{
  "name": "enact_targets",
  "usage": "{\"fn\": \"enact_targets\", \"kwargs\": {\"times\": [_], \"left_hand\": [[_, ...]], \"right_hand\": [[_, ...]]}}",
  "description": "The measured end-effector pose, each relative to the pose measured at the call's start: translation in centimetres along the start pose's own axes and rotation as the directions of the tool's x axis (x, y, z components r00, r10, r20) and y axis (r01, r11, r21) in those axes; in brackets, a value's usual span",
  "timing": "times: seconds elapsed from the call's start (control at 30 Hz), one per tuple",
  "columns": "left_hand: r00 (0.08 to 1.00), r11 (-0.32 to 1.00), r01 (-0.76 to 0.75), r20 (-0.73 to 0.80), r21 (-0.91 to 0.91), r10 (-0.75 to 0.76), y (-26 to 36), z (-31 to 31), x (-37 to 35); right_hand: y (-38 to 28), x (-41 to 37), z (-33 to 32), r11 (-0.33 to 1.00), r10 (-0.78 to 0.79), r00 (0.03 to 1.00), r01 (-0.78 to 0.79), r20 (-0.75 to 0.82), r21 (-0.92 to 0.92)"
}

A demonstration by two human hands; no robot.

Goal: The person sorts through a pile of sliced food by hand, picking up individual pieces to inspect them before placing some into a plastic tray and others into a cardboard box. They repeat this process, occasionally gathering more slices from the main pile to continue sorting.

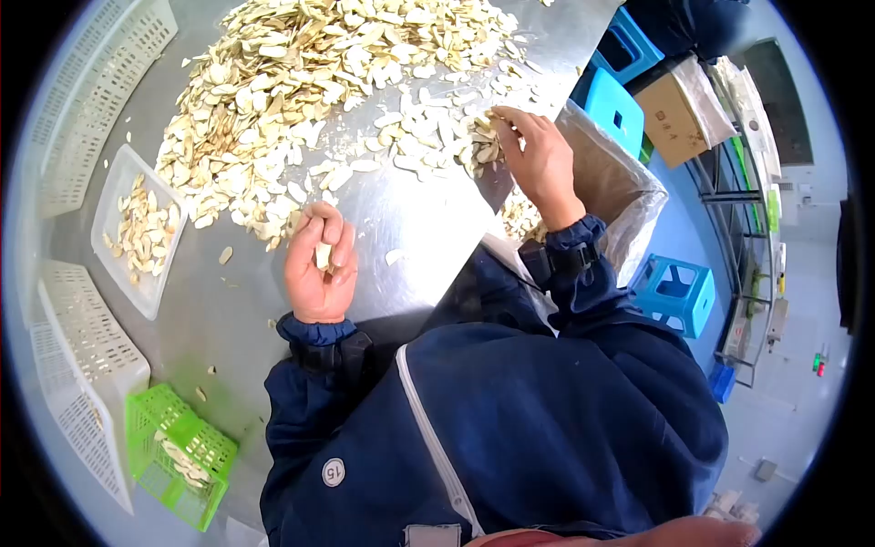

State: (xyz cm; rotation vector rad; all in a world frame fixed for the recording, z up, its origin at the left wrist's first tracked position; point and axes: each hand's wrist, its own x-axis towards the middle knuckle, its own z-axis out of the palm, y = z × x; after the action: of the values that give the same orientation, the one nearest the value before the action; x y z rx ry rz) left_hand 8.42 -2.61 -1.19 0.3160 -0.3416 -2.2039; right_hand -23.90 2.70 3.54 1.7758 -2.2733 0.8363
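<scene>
A large heap of pale dried slices [273,82] lies on the metal table [410,219], thinning into scattered pieces towards the right edge. My left hand [319,264] is palm up at the near side of the heap, fingers curled around a pale slice [324,255]. At the table's right edge, my right hand [545,169] reaches over a small cluster of slices [483,141], its fingers bent and apart, the fingertips at the cluster. Below that hand, more slices [519,217] sit in a carton with a plastic liner [629,196].
On the left are a white tray of slices [108,214], white perforated baskets [96,337] and a green basket [150,410] with some slices. Blue stools [679,292], a cardboard box [674,114] and a metal rack [729,196] stand to the right. Another person's dark clothing [693,23] shows at the top.
</scene>
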Motion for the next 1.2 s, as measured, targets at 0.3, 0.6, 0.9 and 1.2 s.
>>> {"fn": "enact_targets", "kwargs": {"times": [0.3, 0.6, 0.9, 1.2], "left_hand": [[0.999, 0.999, 0.020, -0.047, 0.029, -0.019, 0.0, 0.2, 0.0], [0.996, 0.995, 0.062, -0.074, 0.079, -0.056, 0.1, 0.4, 0.0], [0.997, 0.996, 0.062, -0.057, 0.058, -0.059, -0.2, 0.2, 0.1], [0.996, 0.994, 0.080, -0.048, 0.074, -0.077, -0.1, -0.3, 0.1]], "right_hand": [[-1.4, -0.4, 0.7, 1.000, -0.007, 1.000, 0.006, 0.029, 0.013], [-2.4, 0.8, 2.8, 0.993, -0.112, 0.984, 0.104, 0.136, 0.062], [-1.9, 1.9, 2.9, 0.983, -0.173, 0.981, 0.167, 0.084, 0.081], [-2.1, 2.0, 3.3, 0.984, 0.024, 0.962, -0.071, 0.274, 0.164]]}}
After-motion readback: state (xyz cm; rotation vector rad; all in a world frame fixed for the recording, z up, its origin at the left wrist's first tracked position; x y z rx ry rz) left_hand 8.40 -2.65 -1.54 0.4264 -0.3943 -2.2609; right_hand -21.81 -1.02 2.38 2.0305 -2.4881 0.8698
